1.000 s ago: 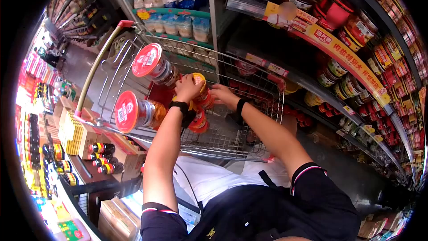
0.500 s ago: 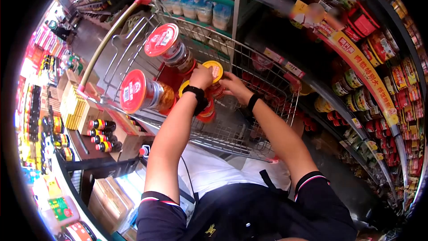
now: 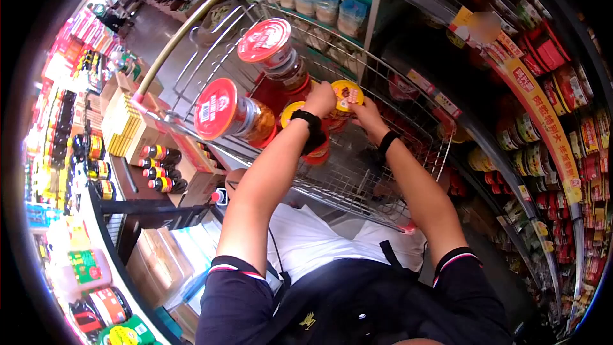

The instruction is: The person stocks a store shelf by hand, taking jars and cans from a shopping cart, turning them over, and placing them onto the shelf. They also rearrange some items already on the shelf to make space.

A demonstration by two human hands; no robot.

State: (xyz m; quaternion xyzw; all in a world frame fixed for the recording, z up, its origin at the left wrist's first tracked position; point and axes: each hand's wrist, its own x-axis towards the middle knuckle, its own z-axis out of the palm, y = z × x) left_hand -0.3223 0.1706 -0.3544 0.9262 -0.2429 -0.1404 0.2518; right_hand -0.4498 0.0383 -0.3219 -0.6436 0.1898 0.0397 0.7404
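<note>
A small tub with a round yellow lid [image 3: 348, 93] is between my two hands inside the wire shopping cart [image 3: 305, 186]. My left hand [image 3: 321, 98] grips its left side. The fingers of my right hand [image 3: 368, 118] close on its right edge. Another yellow-lidded tub [image 3: 291, 112] is partly hidden behind my left wrist, with a red container [image 3: 317, 155] below it. Two large clear jars with red lids stand to the left in the cart: a nearer jar [image 3: 217, 110] with orange-brown contents and a farther jar [image 3: 264, 41] with darker contents.
Packed shelves of jars and packets [image 3: 543, 121] curve along the right, edged by an orange sign strip [image 3: 535, 110]. Bagged goods [image 3: 327, 6] fill a rack beyond the cart. Dark bottles [image 3: 161, 169] and cartons [image 3: 143, 147] stand at left.
My right hand has come against the tub's right side. The tub's lid has turned and shows its printed face more. The whole view has shifted, with the cart appearing farther right.
</note>
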